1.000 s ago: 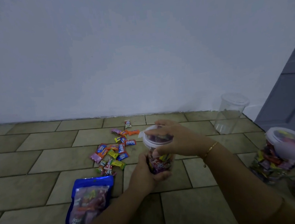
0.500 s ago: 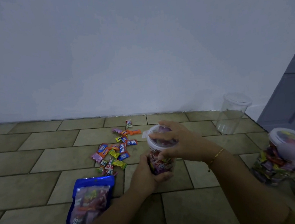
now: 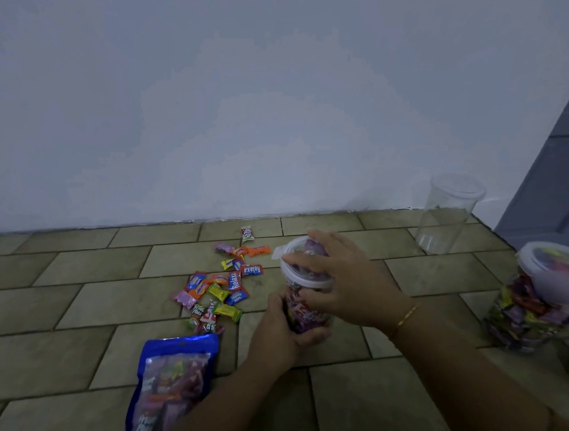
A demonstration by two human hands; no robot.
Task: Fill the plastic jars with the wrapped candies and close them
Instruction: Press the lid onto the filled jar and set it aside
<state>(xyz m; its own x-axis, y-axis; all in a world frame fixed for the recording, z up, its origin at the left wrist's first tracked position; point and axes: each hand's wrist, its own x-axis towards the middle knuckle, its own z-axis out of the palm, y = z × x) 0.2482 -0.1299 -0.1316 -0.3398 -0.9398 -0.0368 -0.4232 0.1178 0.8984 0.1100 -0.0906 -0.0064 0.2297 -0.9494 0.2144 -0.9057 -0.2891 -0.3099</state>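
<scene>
The candy-filled jar (image 3: 308, 311) stood on the floor (image 3: 77, 302), its base gripped by the left hand (image 3: 288, 328) while the right hand (image 3: 343, 279) curled over its lid (image 3: 298, 276), apparently mid-closing; one filled jar (image 3: 538, 299) sat closed at right, an empty jar (image 3: 448, 214) and loose candies (image 3: 220, 286) remained.

Both forearms are bare, and a thin gold bracelet (image 3: 404, 320) circles the right wrist
</scene>
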